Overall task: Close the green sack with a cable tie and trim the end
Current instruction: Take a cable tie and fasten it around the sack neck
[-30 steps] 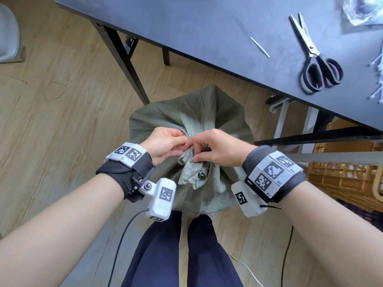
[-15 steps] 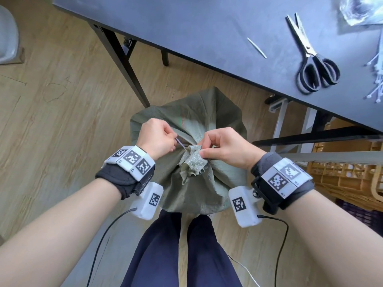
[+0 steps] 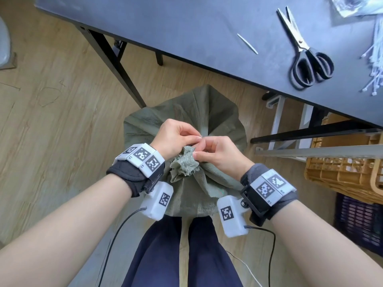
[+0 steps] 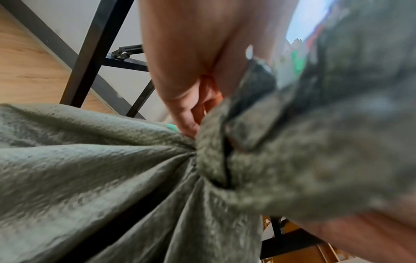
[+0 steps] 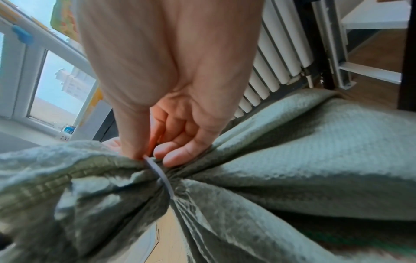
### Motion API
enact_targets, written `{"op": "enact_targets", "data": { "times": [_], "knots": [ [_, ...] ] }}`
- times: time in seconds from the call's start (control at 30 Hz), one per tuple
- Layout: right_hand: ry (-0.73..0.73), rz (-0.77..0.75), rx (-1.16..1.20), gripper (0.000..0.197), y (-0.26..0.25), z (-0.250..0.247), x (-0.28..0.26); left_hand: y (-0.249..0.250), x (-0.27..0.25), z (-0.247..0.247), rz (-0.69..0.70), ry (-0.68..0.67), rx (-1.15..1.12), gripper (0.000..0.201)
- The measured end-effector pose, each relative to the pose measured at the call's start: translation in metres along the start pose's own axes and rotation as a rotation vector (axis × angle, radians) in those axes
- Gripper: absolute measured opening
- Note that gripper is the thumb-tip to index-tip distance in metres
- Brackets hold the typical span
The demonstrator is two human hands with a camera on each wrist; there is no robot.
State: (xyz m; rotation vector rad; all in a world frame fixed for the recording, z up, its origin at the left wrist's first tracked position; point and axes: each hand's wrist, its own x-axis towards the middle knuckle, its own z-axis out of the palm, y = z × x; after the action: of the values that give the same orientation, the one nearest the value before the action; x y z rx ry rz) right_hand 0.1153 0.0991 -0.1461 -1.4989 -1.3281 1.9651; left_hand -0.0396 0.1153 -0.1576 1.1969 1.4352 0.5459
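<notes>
1. Nearest the camera, the person's dark-trousered legs (image 3: 182,255) stand on the wooden floor (image 3: 51,112), with the green sack (image 3: 186,191) upright just in front of them.
2. The sack's mouth is gathered into a bunched tuft at the top; what is inside cannot be seen.
3. A pale cable tie (image 5: 159,175) wraps the gathered neck, showing clearly in the right wrist view.
4. The right hand (image 3: 219,155) has its fingers curled, thumb and fingertips pinching the tie right at the neck of the sack.
5. The left hand (image 3: 176,137) is also curled, its fingertips meeting the right hand's over the tuft; it seems to pinch the tie's end, but that part is too small and blurred to be certain.
6. Beyond the sack, a dark table (image 3: 186,23) on black legs carries black-handled scissors (image 3: 306,56), lying closed.
7. A short pale strip (image 3: 247,44) lies on the table left of the scissors.
8. A bundle of white cable ties (image 3: 376,65) sits at the right edge.
9. On the floor to the right stand a tan slatted crate (image 3: 339,175) and a dark crate (image 3: 360,220) beside it.
10. The right wrist view shows a white radiator (image 5: 276,71) and a window (image 5: 56,85).
</notes>
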Motion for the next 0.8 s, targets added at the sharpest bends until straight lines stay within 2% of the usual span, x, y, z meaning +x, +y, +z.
{"op": "enact_targets", "data": {
  "times": [0.2, 0.33, 0.57, 0.8],
  "knots": [
    [0.193, 0.009, 0.178, 0.005, 0.011, -0.001, -0.008, -0.008, 0.001, 0.000, -0.047, 0.018, -0.052, 0.010],
    [0.285, 0.047, 0.306, 0.013, 0.010, 0.001, -0.008, -0.010, 0.002, -0.002, -0.049, 0.009, -0.058, 0.012],
    [0.384, 0.110, 0.378, 0.010, 0.007, 0.001, -0.002, -0.009, -0.003, 0.000, -0.025, -0.069, -0.143, 0.007],
    [0.437, 0.125, 0.377, 0.012, 0.008, 0.005, 0.002, -0.008, -0.003, -0.001, -0.001, -0.053, -0.108, 0.008]
  ]
}}
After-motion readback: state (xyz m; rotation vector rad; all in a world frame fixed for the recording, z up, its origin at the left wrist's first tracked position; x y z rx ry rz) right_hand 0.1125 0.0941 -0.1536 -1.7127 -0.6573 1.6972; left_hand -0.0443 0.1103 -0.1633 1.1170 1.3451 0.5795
